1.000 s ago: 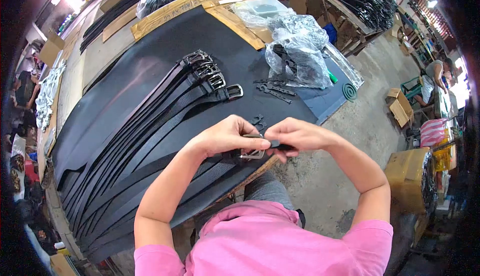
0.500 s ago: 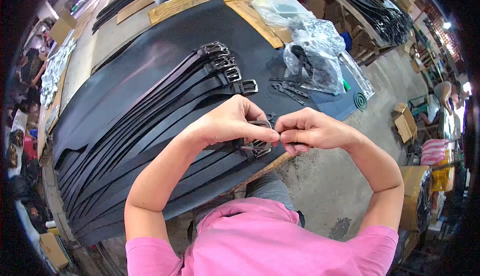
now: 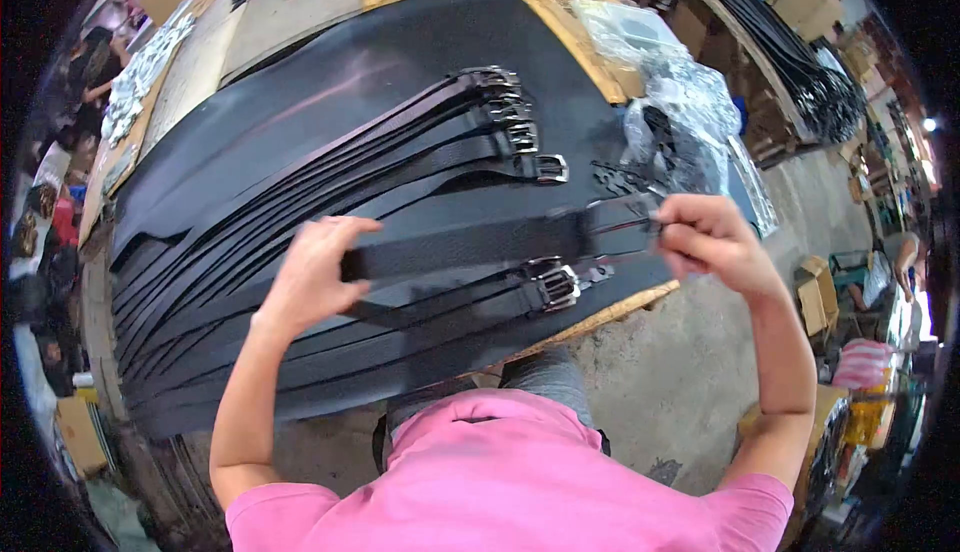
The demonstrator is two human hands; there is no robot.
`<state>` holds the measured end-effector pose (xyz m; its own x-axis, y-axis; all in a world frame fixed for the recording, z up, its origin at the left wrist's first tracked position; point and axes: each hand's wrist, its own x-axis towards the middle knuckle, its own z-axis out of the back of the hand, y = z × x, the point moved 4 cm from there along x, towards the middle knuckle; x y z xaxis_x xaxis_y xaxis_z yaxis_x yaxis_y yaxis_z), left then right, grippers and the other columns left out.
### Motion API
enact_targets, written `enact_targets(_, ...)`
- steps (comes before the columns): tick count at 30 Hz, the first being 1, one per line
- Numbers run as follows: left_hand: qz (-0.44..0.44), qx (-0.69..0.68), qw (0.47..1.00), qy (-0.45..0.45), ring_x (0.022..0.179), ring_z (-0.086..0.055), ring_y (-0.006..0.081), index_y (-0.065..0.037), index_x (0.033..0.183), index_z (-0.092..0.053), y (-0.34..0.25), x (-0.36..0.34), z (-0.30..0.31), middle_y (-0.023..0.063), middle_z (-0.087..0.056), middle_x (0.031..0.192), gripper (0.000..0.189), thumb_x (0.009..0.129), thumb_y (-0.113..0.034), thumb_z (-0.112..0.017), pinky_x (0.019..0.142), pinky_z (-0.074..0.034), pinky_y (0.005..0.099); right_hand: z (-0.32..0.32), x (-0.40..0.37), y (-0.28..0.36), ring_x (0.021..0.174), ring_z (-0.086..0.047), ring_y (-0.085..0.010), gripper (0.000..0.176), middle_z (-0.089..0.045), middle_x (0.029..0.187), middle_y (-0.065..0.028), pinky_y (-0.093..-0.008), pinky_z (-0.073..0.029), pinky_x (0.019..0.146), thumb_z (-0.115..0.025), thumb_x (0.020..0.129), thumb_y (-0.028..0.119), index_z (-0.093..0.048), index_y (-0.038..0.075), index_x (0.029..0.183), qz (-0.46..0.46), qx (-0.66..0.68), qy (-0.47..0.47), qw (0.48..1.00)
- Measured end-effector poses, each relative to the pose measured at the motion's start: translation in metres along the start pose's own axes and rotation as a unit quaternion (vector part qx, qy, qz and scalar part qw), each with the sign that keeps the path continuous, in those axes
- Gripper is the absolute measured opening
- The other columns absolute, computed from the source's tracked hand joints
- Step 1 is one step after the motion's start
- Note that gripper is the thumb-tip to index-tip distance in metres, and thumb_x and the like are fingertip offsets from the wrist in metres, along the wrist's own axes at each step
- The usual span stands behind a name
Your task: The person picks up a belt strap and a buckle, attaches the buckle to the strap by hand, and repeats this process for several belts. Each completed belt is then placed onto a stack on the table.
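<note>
Head-worn view (fisheye), facing forward, downward

Black-covered table [image 3: 390,62] with buckled belts [image 3: 450,157] and clear plastic [image 3: 695,102]

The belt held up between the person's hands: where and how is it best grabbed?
Probably by the buckle, from the person's right, pinching its outer edge: though blurred, it forms the rightmost end, right beside the right hand. The long, flat strap stretches leftward, so the left hand could steady its other end.
</note>
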<state>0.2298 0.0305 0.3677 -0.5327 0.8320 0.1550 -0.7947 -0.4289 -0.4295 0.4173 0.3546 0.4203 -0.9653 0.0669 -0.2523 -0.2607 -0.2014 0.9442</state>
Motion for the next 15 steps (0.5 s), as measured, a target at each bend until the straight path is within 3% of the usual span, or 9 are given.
enact_targets(2, 0.017, 0.134, 0.989, -0.052, 0.095, -0.054, 0.0320, -0.004, 0.102, -0.060, 0.062, -0.038, 0.021, 0.0154, -0.059, 0.094, 0.046, 0.058, 0.011, -0.057, 0.083, -0.043, 0.0372, 0.028, 0.000, -0.003, 0.048, -0.043, -0.0046, 0.015, -0.054, 0.063, 0.0001, -0.0202, -0.028, 0.042, -0.057, 0.090, 0.015, -0.061, 0.003, 0.098, -0.008, 0.008, -0.062, 0.998)
enact_targets(4, 0.141, 0.176, 0.968, -0.111, 0.094, -0.054, 0.0330, -0.003, 0.097, -0.061, 0.116, -0.084, 0.065, 0.0151, -0.057, 0.091, 0.048, 0.055, 0.018, -0.050, 0.083, -0.043, 0.0386, 0.074, 0.001, -0.025, 0.047, -0.044, -0.0067, 0.019, -0.056, 0.069, -0.0030, -0.0204, -0.029, 0.038, -0.058, 0.089, 0.020, -0.059, 0.004, 0.100, 0.007, 0.079, -0.225, 0.971)
enact_targets(6, 0.166, 0.293, 0.918, -0.211, 0.093, -0.054, 0.0329, -0.004, 0.098, -0.061, 0.160, -0.142, 0.114, 0.0140, -0.058, 0.091, 0.048, 0.057, 0.018, -0.049, 0.083, -0.043, 0.0377, 0.117, 0.006, -0.042, 0.046, -0.044, -0.0066, 0.022, -0.056, 0.071, -0.0026, -0.0194, -0.029, 0.036, -0.058, 0.090, 0.025, -0.058, 0.006, 0.100, 0.045, 0.140, -0.288, 0.946)
enact_targets(8, 0.237, 0.372, 0.864, -0.241, 0.094, -0.056, 0.0340, -0.004, 0.096, -0.061, 0.194, -0.202, 0.162, 0.0134, -0.059, 0.089, 0.045, 0.059, 0.018, -0.049, 0.084, -0.045, 0.0376, 0.152, 0.012, -0.062, 0.045, -0.041, -0.0047, 0.021, -0.054, 0.072, -0.0002, -0.0173, -0.028, 0.036, -0.061, 0.089, 0.028, -0.058, 0.008, 0.097, 0.045, 0.144, -0.295, 0.943)
enact_targets(10, 0.294, 0.413, 0.829, -0.236, 0.085, -0.062, 0.0324, -0.005, 0.104, -0.062, 0.262, -0.285, 0.214, 0.0154, -0.061, 0.094, 0.049, 0.062, 0.017, -0.046, 0.074, -0.050, 0.0362, 0.162, 0.016, -0.072, 0.047, -0.039, -0.0026, 0.020, -0.051, 0.069, 0.0030, -0.0166, -0.027, 0.037, -0.063, 0.088, 0.029, -0.057, 0.010, 0.093, 0.018, 0.107, -0.317, 0.942)
enact_targets(12, 0.552, 0.200, 0.770, -0.251, 0.074, -0.067, 0.0248, -0.008, 0.115, -0.061, 0.297, -0.349, 0.265, 0.0158, -0.063, 0.101, 0.055, 0.069, 0.014, -0.043, 0.062, -0.052, 0.0352, 0.175, 0.026, -0.096, 0.055, -0.040, -0.0005, 0.021, -0.047, 0.069, 0.0055, -0.0155, -0.026, 0.039, -0.064, 0.087, 0.029, -0.056, 0.011, 0.094, 0.009, 0.068, -0.311, 0.948)
enact_targets(13, 0.522, 0.068, 0.782, -0.333, 0.067, -0.066, 0.0142, -0.012, 0.124, -0.059, 0.320, -0.386, 0.284, 0.0148, -0.065, 0.102, 0.054, 0.076, 0.009, -0.043, 0.053, -0.052, 0.0333, 0.175, 0.029, -0.104, 0.055, -0.041, -0.0017, 0.021, -0.047, 0.070, 0.0059, -0.0166, -0.026, 0.040, -0.065, 0.086, 0.030, -0.056, 0.012, 0.093, -0.001, 0.062, -0.295, 0.953)
enact_targets(14, 0.547, 0.143, 0.767, -0.303, 0.081, -0.065, 0.0120, -0.011, 0.123, -0.060, 0.284, -0.371, 0.295, 0.0117, -0.066, 0.104, 0.049, 0.080, 0.006, -0.045, 0.067, -0.052, 0.0297, 0.157, 0.033, -0.106, 0.055, -0.040, -0.0032, 0.021, -0.047, 0.069, 0.0059, -0.0180, -0.027, 0.043, -0.066, 0.084, 0.029, -0.055, 0.012, 0.091, -0.003, 0.049, -0.350, 0.935)
enact_targets(15, 0.486, 0.192, 0.793, -0.315, 0.087, -0.063, 0.0133, -0.009, 0.123, -0.060, 0.292, -0.389, 0.312, 0.0120, -0.066, 0.107, 0.048, 0.079, 0.007, -0.045, 0.074, -0.050, 0.0287, 0.147, 0.039, -0.114, 0.057, -0.041, -0.0027, 0.019, -0.048, 0.073, 0.0051, -0.0175, -0.029, 0.044, -0.064, 0.084, 0.026, -0.055, 0.012, 0.092, 0.006, 0.001, -0.285, 0.958)
